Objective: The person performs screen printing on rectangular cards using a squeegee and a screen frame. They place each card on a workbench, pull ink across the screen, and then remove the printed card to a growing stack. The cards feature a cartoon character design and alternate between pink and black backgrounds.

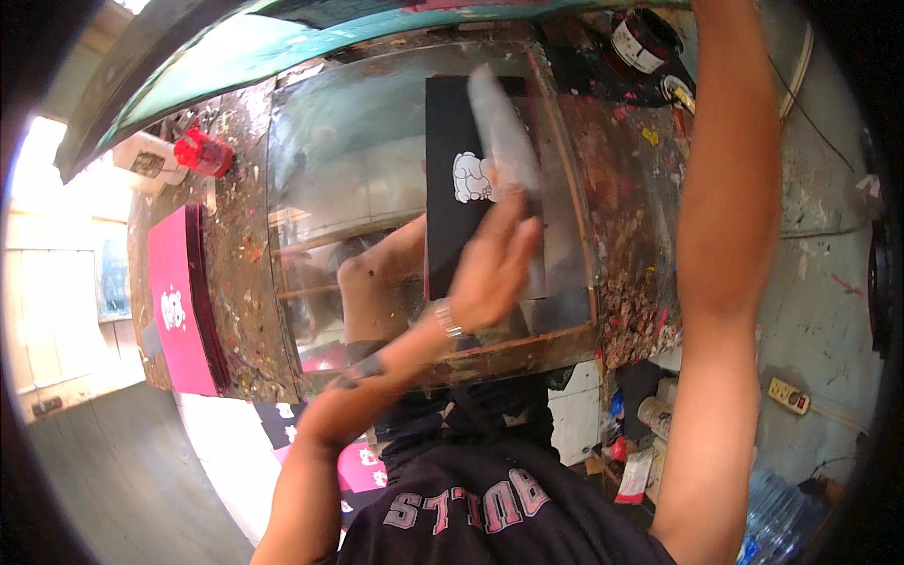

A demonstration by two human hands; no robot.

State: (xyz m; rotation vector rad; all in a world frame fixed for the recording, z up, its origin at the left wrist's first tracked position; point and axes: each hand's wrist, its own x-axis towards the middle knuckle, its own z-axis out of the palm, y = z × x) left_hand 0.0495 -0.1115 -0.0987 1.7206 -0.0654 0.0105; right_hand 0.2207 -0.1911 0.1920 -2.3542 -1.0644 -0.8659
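My left hand reaches over a black sheet lying on the glossy glass-like panel of the worktable. Its fingers are closed at the lower end of a whitish translucent strip, which is blurred by motion and covers part of the sheet. A white cartoon figure is printed on the sheet, its right side hidden by the strip. My right arm stretches up along the right side and leaves the picture at the top, so the right hand is out of sight.
Above the table's far edge hangs a tilted framed screen. At left lies a stack of pink sheets, with a red jar and a white container behind. A dark paint tub stands far right. A power strip hangs low right.
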